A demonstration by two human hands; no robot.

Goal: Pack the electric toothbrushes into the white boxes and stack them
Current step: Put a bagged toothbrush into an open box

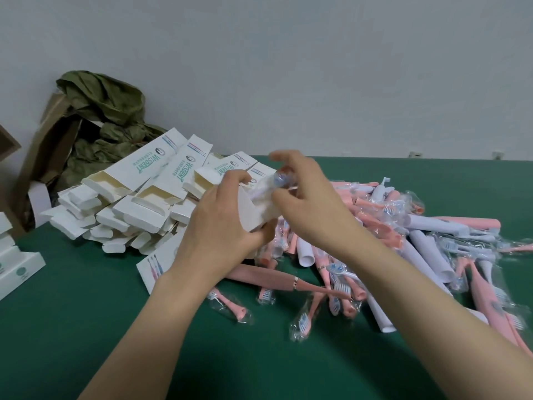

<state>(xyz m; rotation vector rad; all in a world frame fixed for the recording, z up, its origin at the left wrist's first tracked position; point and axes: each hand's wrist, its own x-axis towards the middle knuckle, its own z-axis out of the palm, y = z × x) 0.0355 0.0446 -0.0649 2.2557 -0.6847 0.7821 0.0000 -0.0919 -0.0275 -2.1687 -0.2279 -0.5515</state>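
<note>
While left hand point(222, 223) grips an open white cardboard box point(253, 209) round its body, right hand point(311, 203) pinches a clear-plastic-wrapped brush piece point(281, 179) at the box mouth; motion blur there. Left of the box: heap of empty white printed cartons point(138, 197). Right of and below the box: heap of pink and white electric toothbrushes point(403, 235). Far left of the box: 1 stack of closed white cartons point(17, 264). All on green table cover point(86, 327).

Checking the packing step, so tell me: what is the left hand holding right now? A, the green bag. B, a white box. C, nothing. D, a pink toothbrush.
B: the left hand grips a box held above the table, while the right hand pinches a wrapped piece at the box's top end.
</note>
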